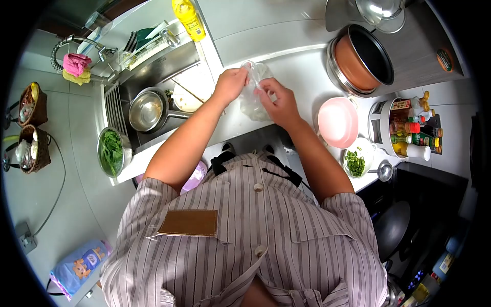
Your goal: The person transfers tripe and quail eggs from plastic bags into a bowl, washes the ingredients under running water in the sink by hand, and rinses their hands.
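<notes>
A clear plastic bag (254,105) hangs between my two hands over the white countertop (299,66). My left hand (231,83) is closed on the bag's upper left side. On the other side, my right hand (279,101) pinches the plastic near the bag's top with bent fingers. What the bag contains, if anything, I cannot make out. To the right of my right hand stands a pink bowl (338,123). Beside it, a small bowl holds chopped green vegetable (355,163).
Left is the sink (146,64) with a metal pan (147,111); leafy greens (111,152) fill a bowl on its edge. A yellow bottle (189,20) stands behind. At right are a copper-coloured pot (353,59), seasoning bottles (409,128) and a dark wok (394,227).
</notes>
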A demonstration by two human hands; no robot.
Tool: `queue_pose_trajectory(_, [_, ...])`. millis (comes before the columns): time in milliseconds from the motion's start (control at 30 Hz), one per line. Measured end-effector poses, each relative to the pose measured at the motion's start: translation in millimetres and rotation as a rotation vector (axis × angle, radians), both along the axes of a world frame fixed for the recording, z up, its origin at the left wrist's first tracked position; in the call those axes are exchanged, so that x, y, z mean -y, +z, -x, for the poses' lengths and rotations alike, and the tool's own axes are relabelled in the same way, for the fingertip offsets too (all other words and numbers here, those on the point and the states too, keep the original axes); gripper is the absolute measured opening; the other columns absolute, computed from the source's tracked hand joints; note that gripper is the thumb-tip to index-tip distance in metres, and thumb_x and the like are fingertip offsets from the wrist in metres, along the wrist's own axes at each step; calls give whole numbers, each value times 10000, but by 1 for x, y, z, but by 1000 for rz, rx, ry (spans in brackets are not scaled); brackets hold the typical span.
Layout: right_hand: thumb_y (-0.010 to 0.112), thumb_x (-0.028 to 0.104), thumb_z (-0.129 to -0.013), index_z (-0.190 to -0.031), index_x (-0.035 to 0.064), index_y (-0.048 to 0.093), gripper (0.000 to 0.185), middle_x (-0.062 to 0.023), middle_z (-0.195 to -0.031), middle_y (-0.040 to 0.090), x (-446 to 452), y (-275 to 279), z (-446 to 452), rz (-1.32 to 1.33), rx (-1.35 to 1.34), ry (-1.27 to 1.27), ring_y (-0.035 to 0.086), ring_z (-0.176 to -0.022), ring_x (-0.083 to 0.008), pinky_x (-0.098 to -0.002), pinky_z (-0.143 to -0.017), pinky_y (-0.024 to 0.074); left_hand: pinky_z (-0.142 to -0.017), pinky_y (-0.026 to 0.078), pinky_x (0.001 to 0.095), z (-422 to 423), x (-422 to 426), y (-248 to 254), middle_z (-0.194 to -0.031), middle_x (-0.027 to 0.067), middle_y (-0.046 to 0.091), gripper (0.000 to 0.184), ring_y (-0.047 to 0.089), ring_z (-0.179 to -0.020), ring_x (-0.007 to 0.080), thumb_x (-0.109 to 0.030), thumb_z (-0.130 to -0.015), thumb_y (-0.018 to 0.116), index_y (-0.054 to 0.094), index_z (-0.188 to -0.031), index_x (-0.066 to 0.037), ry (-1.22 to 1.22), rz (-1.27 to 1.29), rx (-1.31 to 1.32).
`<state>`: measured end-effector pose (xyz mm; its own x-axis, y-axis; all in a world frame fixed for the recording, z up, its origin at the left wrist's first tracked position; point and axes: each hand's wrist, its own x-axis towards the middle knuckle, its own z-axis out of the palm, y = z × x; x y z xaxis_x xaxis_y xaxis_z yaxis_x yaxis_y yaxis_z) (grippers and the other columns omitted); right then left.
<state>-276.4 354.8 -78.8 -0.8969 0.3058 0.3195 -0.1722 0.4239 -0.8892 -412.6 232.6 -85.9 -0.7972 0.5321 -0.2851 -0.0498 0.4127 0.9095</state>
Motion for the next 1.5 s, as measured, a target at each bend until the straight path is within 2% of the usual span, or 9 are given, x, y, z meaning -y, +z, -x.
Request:
queue_pose_trajectory(300, [570,28,-821,-911,38,626,107,-40,-936,648,-40,9,-2,570,173,-176,541,-793,-87,-208,-710,406,-668,370,214,16,17,11,-865,-36,650,164,518,-755,64,-271,-886,623,654,-852,-114,-101,-276,392])
queue_pose_trajectory(467, [515,-40,-727,-858,29,629,187,-90,-1214,575,-39,21,-10,18,38,284,518,-1047,-151,-309,-864,417,-627,456,263,21,13,-23,-830,51,643,216,597,-720,134,-255,-954,513,598,-905,-63,466,-483,621])
queue_pose_trajectory(667, [595,47,-829,-1309,105,538,486,-104,-1229,593,-81,-13,8,-26,266,-81,602,-1021,-251,-362,-855,490,-717,474,247,23,12,11,-942,59,665,191,631,-809,127,-229,-968,525,596,-993,-53,56,-516,448])
queue_pose_trajectory(767, [647,116,-834,-1229,85,586,401,-123,-1197,621,-54,-20,27,-579,121,72,617,-1005,-230,-359,-854,494,-729,468,237,22,2,20,-977,71,669,210,639,-844,125,-198,-927,595,598,-1059,-34,51,-462,231])
queue_pose_trajectory(933, [641,158,-841,-1180,75,594,353,-96,-991,679,-49,-10,27,-38,469,-155,642,-920,-262,-368,-805,500,-724,497,278,36,19,-15,-949,68,661,380,639,-814,141,-160,-816,737,594,-1137,-16,292,-56,-425])
queue_pose_trajectory(1033, [643,165,-833,-1218,86,569,400,-86,-906,684,-35,-7,18,38,368,-120,644,-853,-260,-363,-778,501,-716,502,301,23,19,-13,-913,56,659,312,626,-810,149,-179,-806,752,644,-1082,-79,-45,-37,-142])
queue_pose_trajectory(1200, [663,172,-786,-1325,109,503,566,-75,-895,680,-26,-6,24,-286,478,-60,641,-810,-235,-354,-783,492,-674,479,312,13,5,-4,-840,70,659,196,602,-763,227,-68,-747,752,643,-911,-58,-525,138,-694])
queue_pose_trajectory(1300, [668,177,-773,-1386,115,449,654,-88,-910,679,-48,16,8,12,546,35,646,-830,-267,-378,-839,471,-661,477,301,32,22,-8,-801,56,652,156,597,-720,192,-73,-763,740,640,-882,-62,-438,93,-622])
queue_pose_trajectory(1500, [724,187,-767,-1447,149,359,772,-122,-946,669,-26,-5,19,-605,50,5,633,-845,-310,-394,-820,481,-606,456,264,29,-3,-7,-708,8,576,100,528,-631,105,-109,-900,630,599,-983,-61,-86,-128,-399])
